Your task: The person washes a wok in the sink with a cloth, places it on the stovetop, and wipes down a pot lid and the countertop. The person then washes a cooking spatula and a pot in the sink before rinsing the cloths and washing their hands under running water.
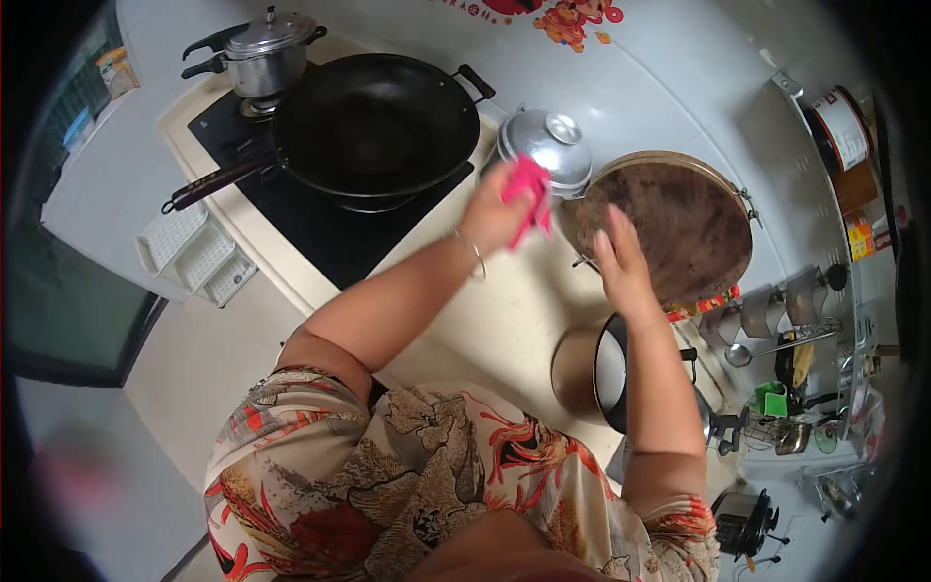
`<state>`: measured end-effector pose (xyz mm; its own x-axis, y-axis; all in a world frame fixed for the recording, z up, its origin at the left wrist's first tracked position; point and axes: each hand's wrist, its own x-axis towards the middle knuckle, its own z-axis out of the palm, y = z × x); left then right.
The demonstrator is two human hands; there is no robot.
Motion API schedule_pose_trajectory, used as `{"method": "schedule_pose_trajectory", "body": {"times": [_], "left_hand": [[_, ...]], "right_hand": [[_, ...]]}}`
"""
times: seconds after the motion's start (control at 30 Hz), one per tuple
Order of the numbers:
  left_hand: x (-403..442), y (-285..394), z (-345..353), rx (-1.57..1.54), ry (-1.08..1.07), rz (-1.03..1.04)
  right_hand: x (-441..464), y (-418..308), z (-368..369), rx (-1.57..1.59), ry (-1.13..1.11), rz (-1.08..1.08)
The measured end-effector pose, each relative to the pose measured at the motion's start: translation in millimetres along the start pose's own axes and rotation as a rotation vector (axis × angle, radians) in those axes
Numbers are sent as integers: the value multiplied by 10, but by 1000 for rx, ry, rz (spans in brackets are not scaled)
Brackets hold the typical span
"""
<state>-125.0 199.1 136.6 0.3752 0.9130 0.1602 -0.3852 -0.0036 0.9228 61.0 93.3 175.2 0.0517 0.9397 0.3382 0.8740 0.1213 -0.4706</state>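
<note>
My left hand (495,209) is closed around a bright pink cloth (531,194), held in front of a lidded metal pot (548,141) at the back of the counter. Part of the cloth hangs loose beyond the fingers. My right hand (626,262) has its fingers stretched out and holds nothing. It hovers in front of a large round wooden cutting board (684,218), which leans against the wall; I cannot tell whether they touch. Below my right forearm stands a deep pot (577,369), partly hidden by the arm.
A big black wok (378,126) sits on the black stove (339,242), its long handle pointing left. Behind it is a pressure cooker (267,63). A white plastic rack (194,252) hangs left of the counter (485,320). Utensils, including a ladle (739,355), hang at right.
</note>
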Motion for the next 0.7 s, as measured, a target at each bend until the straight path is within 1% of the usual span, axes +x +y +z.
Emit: {"method": "schedule_pose_trajectory", "body": {"times": [0.07,0.13,0.17,0.2,0.23,0.27,0.3,0.33,0.37,0.4,0.47,0.5,0.53,0.6,0.63,0.67,0.7], "left_hand": [[629,-16,-259,344,202,189],[1009,192,-336,657,352,279],[1204,213,-345,660,344,277],[1393,217,-339,771,302,201],[1507,208,-325,878,263,125],[1576,168,-303,874,267,123],[1646,124,-266,1025,159,71],[1712,82,-222,1173,46,20],[1769,2,-192,1233,-51,-66],[1784,-76,-177,1232,-51,-66],[1746,-281,-157,1294,-36,98],[1685,-354,-143,1256,-5,207],[1609,-422,-141,1259,-8,195],[1427,-536,-116,1257,28,463],[1357,-592,-88,1219,57,559],[1298,-634,-34,1221,58,559],[1190,-627,37,1247,52,620]], "right_hand": [[437,135,11,-236,14,-139],[861,243,83,-299,12,-155],[1051,304,132,-360,5,-174],[1245,398,182,-359,5,-168],[1441,494,240,-402,3,-211],[1603,583,296,-447,0,-260],[1720,612,339,-453,-5,-265],[1823,643,379,-478,-23,-212],[1909,677,414,-501,-39,-156],[1966,666,434,-502,-39,-156],[2029,665,478,-546,-331,-13],[2022,672,507,-540,-338,-8],[2017,663,543,-498,-312,-23],[1999,700,637,-448,-294,-39],[1987,751,665,-416,-233,-96],[2006,794,672,-386,-165,-157],[2014,797,670,-385,-165,-158]]}}
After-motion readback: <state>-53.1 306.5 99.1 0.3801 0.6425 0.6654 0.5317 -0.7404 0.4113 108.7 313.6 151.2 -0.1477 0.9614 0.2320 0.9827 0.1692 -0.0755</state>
